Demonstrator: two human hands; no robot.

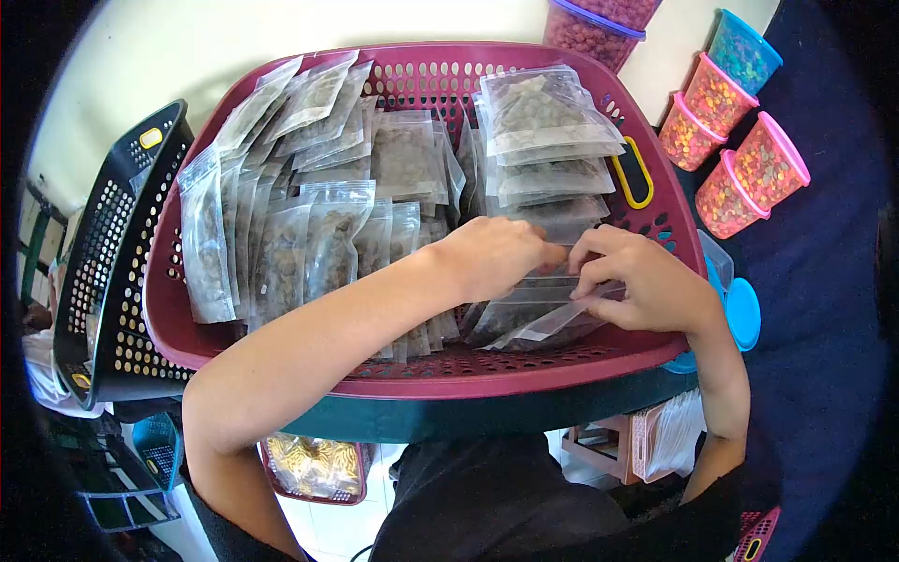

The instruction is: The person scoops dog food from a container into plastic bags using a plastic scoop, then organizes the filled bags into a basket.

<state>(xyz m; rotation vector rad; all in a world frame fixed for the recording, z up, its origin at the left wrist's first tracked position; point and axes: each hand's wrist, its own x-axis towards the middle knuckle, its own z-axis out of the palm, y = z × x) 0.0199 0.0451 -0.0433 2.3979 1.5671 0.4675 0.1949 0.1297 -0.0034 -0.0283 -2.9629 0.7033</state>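
Observation:
A large maroon plastic basket [440, 382] holds rows of clear zip pouches filled with small brownish-grey pieces. My left hand [501, 258] reaches over the right-hand row, its fingers curled down among the pouch tops; what they pinch is hidden. Facing it, my right hand [641, 281] has its thumb and fingers closed on the edge of a clear zip pouch [548, 328] that leans at the front of that row. More pouches [543, 117] overlap at the back of the row, and others [328, 248] stand packed in the left half.
A black basket [117, 244] stands at the left. Tubs of colourful pieces [768, 159] sit to the right on dark cloth, with a purple-lidded tub [595, 37] behind. Blue lids [743, 314] lie beside the basket. Below is a crate of yellow pieces [314, 468].

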